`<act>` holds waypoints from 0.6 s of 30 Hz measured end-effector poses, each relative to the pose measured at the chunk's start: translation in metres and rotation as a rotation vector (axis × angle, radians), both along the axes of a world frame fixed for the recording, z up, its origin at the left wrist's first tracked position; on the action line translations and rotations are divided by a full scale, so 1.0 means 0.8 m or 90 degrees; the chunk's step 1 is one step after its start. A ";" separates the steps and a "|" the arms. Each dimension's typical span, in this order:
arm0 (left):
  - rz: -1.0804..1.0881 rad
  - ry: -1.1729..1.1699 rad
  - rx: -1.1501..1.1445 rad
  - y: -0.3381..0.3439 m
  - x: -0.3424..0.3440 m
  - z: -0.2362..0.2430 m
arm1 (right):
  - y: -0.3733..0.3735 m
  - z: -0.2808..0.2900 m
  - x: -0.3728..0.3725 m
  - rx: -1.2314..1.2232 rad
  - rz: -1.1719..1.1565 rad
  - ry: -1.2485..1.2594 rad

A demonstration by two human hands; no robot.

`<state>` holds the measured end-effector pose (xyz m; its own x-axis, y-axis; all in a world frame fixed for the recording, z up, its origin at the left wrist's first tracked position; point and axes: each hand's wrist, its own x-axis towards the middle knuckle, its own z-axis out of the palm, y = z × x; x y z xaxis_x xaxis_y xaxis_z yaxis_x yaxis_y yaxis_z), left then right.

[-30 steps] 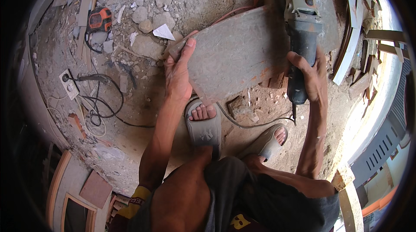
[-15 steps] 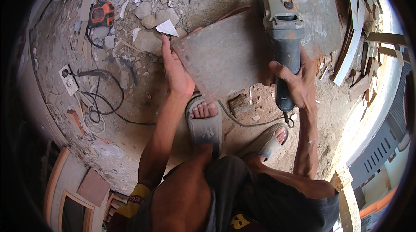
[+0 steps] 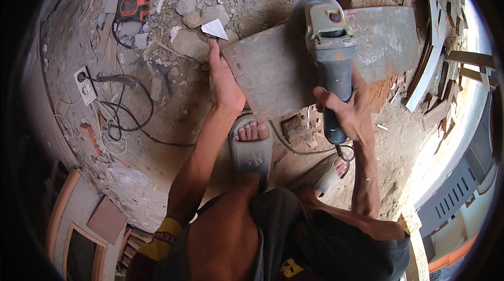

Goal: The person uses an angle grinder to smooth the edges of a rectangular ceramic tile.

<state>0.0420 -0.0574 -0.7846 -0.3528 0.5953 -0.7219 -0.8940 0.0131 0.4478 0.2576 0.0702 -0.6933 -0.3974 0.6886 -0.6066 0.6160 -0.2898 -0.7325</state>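
My right hand (image 3: 354, 108) is wrapped round the dark body of an angle grinder (image 3: 336, 63), whose head points away from me. Its pale round disc (image 3: 310, 5) shows at the far end, beside the far edge of a long grey slab (image 3: 278, 71). The grinder lies over the middle of that dusty slab and hides part of it. At the slab's left end, my left hand (image 3: 226, 84) grips the edge with the thumb stretched along it; the other fingers are hidden underneath. Whether the disc touches the slab cannot be made out.
A black power cord (image 3: 299, 151) runs past my sandals (image 3: 252, 147) towards a socket block (image 3: 85, 87) at the left. An orange tape measure (image 3: 132, 7), stones (image 3: 186, 5) and a white shard (image 3: 214, 29) lie beyond my left hand. Strips (image 3: 428, 66) lie at the right.
The grinder and my right hand have moved left across the slab. My left hand keeps its place on the slab's edge. The whole view has shifted slightly.
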 end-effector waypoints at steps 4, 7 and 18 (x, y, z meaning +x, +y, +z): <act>0.008 -0.009 -0.008 -0.001 0.001 0.002 | -0.002 -0.001 0.002 -0.014 -0.020 0.007; 0.032 0.004 -0.030 -0.004 0.001 -0.006 | 0.008 0.004 0.011 -0.023 -0.037 -0.029; -0.008 -0.020 0.004 -0.011 -0.004 0.000 | -0.001 0.003 0.010 0.007 -0.044 -0.027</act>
